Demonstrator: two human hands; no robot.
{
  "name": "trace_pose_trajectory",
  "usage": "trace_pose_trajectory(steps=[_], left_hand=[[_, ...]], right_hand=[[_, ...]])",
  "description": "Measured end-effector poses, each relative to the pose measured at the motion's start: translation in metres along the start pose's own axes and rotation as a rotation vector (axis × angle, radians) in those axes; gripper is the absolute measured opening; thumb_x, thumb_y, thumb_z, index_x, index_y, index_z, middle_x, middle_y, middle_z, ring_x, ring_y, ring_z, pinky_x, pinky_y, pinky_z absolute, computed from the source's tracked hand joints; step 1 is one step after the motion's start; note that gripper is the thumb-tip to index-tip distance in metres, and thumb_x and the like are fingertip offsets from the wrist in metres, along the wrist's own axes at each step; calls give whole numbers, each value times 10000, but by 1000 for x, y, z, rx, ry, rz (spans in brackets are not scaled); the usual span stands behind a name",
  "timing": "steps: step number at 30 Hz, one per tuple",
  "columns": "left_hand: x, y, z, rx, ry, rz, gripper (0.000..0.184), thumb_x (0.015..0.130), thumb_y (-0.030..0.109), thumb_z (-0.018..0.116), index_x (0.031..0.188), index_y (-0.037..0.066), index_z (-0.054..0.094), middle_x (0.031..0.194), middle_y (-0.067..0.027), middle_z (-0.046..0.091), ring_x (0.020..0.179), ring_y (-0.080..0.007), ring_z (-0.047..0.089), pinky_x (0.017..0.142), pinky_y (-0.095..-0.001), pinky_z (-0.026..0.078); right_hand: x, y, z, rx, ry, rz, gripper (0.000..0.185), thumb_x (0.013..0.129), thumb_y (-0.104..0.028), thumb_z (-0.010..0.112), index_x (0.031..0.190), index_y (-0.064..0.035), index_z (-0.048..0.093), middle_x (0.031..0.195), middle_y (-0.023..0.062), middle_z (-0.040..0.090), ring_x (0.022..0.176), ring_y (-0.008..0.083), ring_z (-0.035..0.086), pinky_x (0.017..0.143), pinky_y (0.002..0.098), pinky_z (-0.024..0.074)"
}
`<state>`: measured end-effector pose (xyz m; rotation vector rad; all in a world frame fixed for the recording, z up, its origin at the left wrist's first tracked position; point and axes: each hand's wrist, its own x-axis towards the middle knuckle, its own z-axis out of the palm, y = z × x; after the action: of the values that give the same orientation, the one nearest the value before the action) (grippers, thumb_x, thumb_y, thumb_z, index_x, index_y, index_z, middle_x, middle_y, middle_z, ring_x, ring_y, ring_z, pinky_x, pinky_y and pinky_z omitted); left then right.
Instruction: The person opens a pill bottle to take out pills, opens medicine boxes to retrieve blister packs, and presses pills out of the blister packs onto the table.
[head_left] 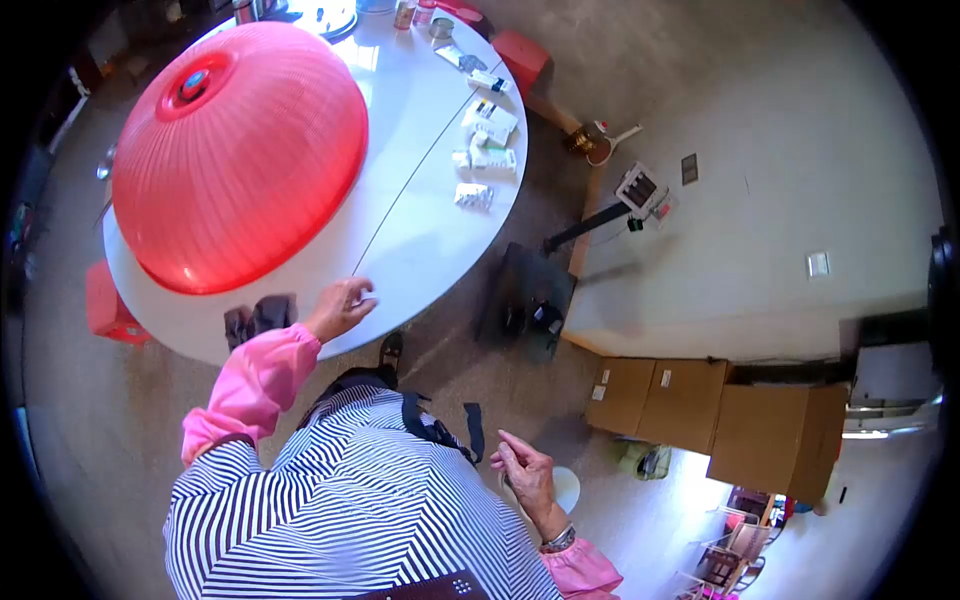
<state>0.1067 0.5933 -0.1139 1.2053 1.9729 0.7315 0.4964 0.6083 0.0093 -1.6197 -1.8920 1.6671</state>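
My left hand (342, 310) hovers at the near edge of the round white table (400, 240), palm down, with its fingers loosely bent and apart. Nothing shows in it. Just left of it lies a dark brown item (262, 318) that I cannot make out. A large red ribbed dome cover (240, 160) stands on the table beyond this hand. My right hand (527, 475) hangs beside my striped top, away from the table. Its fingers are slightly curled and apart, and no object is visible in it. A wristwatch (558, 540) sits on that wrist.
Several white tubes and packets (490, 155) line the table's right edge, with small jars (404, 14) at the back. Red stools (520, 58) stand around it. Right of the table are a black box (525, 300), a dark pole (590, 227) and cardboard boxes (665, 400) along the wall.
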Motion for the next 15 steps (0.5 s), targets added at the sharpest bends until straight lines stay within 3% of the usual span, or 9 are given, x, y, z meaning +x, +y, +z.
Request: trace_pose_trajectory(steps=[4,7,10,13,15], left_hand=[[67,-29,11,316,239,165,255,785,255,691,879,28,622,845,-175,634,805,-348,606,710,-431,480],[126,-16,15,419,137,130,324,754,310,723,879,27,627,847,-177,644,809,-348,617,724,-443,487],[167,-13,23,567,-75,-97,464,676,427,780,880,24,676,821,-169,659,810,-330,645,698,-430,505],[184,-7,30,581,-140,-238,548,583,491,822,835,21,693,850,-175,671,836,-312,657,710,-417,513],[185,-9,31,572,-87,-235,553,555,491,836,810,22,695,845,-165,670,834,-305,652,711,-413,511]], right_hand=[[88,-40,-21,-40,5,-112,336,946,-113,550,1258,11,565,860,110,692,745,124,656,692,249,546],[151,-68,-31,-64,-44,-111,339,943,-121,563,1254,14,566,865,115,691,752,125,656,692,253,548],[204,-91,-31,-18,-144,-151,352,956,-166,554,1255,20,559,874,119,690,746,138,663,685,250,547],[254,-119,-43,312,-364,40,350,970,-194,528,1243,22,565,862,130,697,729,151,678,642,225,539],[285,-130,-49,349,-407,101,384,988,-230,500,1261,39,533,865,136,690,740,151,674,646,210,530]])
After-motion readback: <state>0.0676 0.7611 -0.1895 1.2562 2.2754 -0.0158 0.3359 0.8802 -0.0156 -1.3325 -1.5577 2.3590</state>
